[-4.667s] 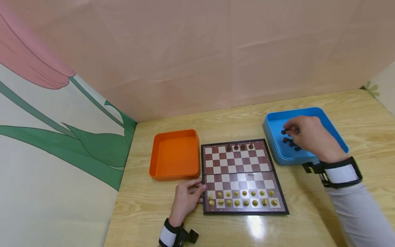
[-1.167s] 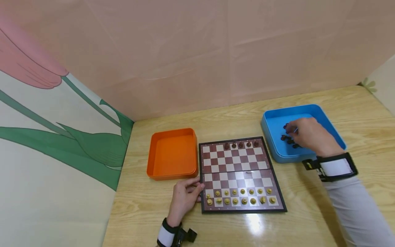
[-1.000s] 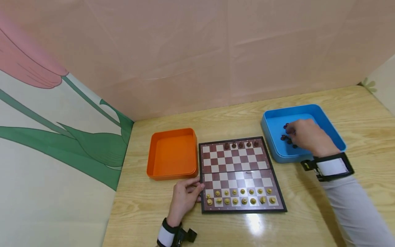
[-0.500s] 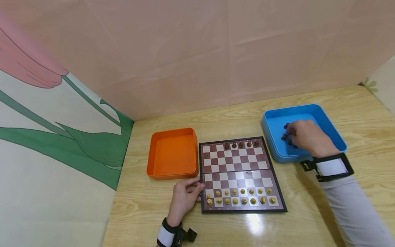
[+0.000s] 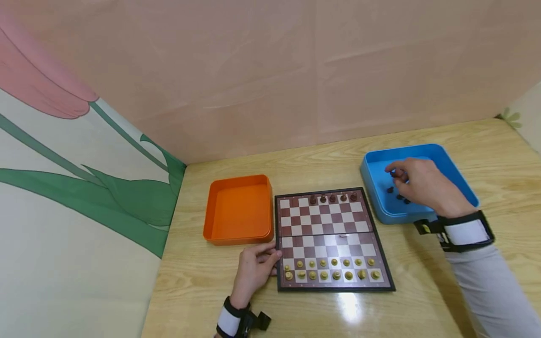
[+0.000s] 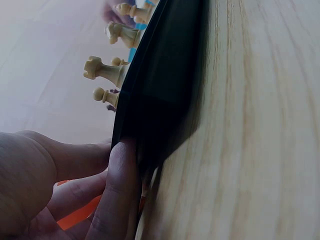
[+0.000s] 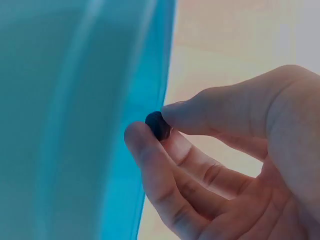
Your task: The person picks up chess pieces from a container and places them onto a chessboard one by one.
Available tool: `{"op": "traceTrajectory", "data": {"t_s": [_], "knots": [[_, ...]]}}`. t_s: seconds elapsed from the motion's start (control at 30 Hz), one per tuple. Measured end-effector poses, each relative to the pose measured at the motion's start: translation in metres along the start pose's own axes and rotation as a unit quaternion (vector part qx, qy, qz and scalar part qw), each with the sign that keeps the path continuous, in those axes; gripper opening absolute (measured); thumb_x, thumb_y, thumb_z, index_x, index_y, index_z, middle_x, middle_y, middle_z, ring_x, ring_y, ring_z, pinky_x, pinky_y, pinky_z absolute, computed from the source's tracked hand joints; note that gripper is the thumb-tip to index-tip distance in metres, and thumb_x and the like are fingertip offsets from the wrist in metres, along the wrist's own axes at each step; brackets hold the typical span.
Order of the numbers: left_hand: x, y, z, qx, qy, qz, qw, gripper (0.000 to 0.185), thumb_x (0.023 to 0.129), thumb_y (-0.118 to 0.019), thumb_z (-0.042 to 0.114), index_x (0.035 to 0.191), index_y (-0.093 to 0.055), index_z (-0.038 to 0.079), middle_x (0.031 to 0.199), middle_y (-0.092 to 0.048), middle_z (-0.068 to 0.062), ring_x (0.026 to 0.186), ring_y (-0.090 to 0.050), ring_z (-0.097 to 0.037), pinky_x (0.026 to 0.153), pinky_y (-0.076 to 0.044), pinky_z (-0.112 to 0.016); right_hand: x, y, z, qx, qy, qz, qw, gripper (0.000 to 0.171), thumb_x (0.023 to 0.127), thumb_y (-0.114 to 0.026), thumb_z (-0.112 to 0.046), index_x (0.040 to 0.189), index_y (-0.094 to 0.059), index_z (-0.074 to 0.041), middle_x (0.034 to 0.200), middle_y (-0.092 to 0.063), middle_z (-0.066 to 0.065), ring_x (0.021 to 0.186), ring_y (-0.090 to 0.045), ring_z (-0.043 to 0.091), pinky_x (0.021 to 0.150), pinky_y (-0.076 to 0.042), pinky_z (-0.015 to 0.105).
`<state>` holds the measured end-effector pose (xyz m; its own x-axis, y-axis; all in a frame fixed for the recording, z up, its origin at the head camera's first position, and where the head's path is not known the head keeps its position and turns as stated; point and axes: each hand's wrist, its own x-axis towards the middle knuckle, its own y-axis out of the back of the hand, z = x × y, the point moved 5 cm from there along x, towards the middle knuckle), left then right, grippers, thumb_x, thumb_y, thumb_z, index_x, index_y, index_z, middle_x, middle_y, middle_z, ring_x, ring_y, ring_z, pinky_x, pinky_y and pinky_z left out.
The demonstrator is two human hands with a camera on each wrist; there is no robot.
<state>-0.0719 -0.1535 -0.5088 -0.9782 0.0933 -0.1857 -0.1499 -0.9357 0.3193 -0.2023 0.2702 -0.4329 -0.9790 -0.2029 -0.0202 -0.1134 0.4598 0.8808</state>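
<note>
In the head view, a chessboard [image 5: 310,241] lies on the wooden table. My left hand [image 5: 253,265] pinches its left edge; in the left wrist view the thumb [image 6: 82,157] is on the top side and a finger lies along the rim. Two rows of gold pieces [image 5: 336,275] stand at the near side, several dark red ones [image 5: 332,198] along the far edge. My right hand [image 5: 427,185] is over the blue tray [image 5: 395,218]. Between its thumb and fingertips it pinches a small dark chess piece [image 7: 158,126], whose kind is hidden.
Several dark chess pieces [image 5: 399,197] lie loose in the blue tray, partly behind the right hand. Left of the board stands an orange tray [image 5: 238,211]. A cloth-covered wall [image 5: 253,94] rises behind the table.
A fifth dark piece has joined the board's far row since the earliest frame. Lately my right hand, reaching into the blue tray, has raised its fingers with a dark chess piece. The left hand stays put.
</note>
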Motion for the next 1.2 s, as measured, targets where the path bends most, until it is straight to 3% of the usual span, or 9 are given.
{"op": "traceTrajectory", "data": {"t_s": [0.23, 0.47, 0.7, 1.2], "knots": [[-0.001, 0.0, 0.003, -0.014, 0.0, 0.0, 0.9999, 0.033, 0.098, -0.079, 0.011, 0.128, -0.075, -0.003, 0.104, -0.076, -0.017, 0.086, -0.08, -0.026, 0.059, -0.067, -0.028, -0.001, 0.001, -0.02, 0.027, 0.014, 0.024, 0.999, 0.026, 0.103, -0.068, -0.006, 0.125, -0.07, 0.007, 0.113, -0.073, 0.031, 0.083, -0.074, 0.032, 0.056, -0.063, 0.04], [-0.001, -0.001, 0.003, -0.014, 0.005, -0.001, 0.9999, 0.033, 0.099, -0.079, 0.011, 0.128, -0.075, -0.003, 0.103, -0.077, -0.016, 0.085, -0.08, -0.024, 0.058, -0.066, -0.027, 0.0, 0.005, -0.058, 0.004, 0.092, 0.059, 0.994, 0.021, 0.098, -0.074, -0.004, 0.118, -0.076, 0.001, 0.106, -0.077, 0.017, 0.093, -0.073, 0.031, 0.074, -0.066, 0.052], [-0.001, -0.003, 0.002, -0.005, 0.011, -0.005, 0.9999, 0.033, 0.099, -0.079, 0.012, 0.129, -0.075, -0.002, 0.1, -0.076, -0.011, 0.081, -0.078, -0.017, 0.058, -0.067, -0.028, 0.011, -0.002, -0.094, 0.014, 0.135, 0.032, 0.99, 0.019, 0.096, -0.076, -0.002, 0.114, -0.076, -0.004, 0.106, -0.076, 0.01, 0.093, -0.073, 0.026, 0.072, -0.065, 0.045], [-0.006, -0.008, 0.005, -0.01, 0.012, -0.013, 0.9998, 0.034, 0.099, -0.078, 0.01, 0.131, -0.074, -0.002, 0.101, -0.076, -0.011, 0.083, -0.079, -0.018, 0.059, -0.066, -0.027, 0.029, -0.036, -0.151, 0.001, 0.229, -0.01, 0.973, 0.017, 0.095, -0.079, -0.001, 0.11, -0.077, -0.009, 0.103, -0.076, 0.006, 0.094, -0.074, 0.022, 0.078, -0.068, 0.043]]}}
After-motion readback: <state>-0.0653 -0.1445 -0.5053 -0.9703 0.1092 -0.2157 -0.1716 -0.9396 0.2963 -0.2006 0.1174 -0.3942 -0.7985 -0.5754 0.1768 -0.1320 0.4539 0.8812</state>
